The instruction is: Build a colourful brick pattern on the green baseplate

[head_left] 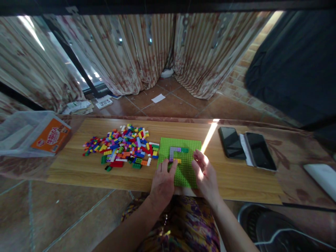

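Note:
A green studded baseplate (164, 142) lies on the wooden board in front of me. On it, grey bricks (171, 154) form a corner, with a purple brick (179, 149) and a green brick (184, 150) continuing the upper row to the right. A yellow brick (177, 161) sits at the lower end of the grey column. My left hand (164, 180) rests over the plate's left part, fingers extended, the index fingertip close to the yellow brick; contact is unclear. At the plate's right edge my right hand (206, 174) is half curled with fingers apart and no brick visible in it.
A heap of mixed coloured bricks (128, 145) spreads over the wooden board (86, 175) left of the plate. Farther left stands a clear plastic box (26, 120) with an orange label. To the right lie two dark phone-like devices, one (231, 142) nearer the plate, the other (260, 150) beyond.

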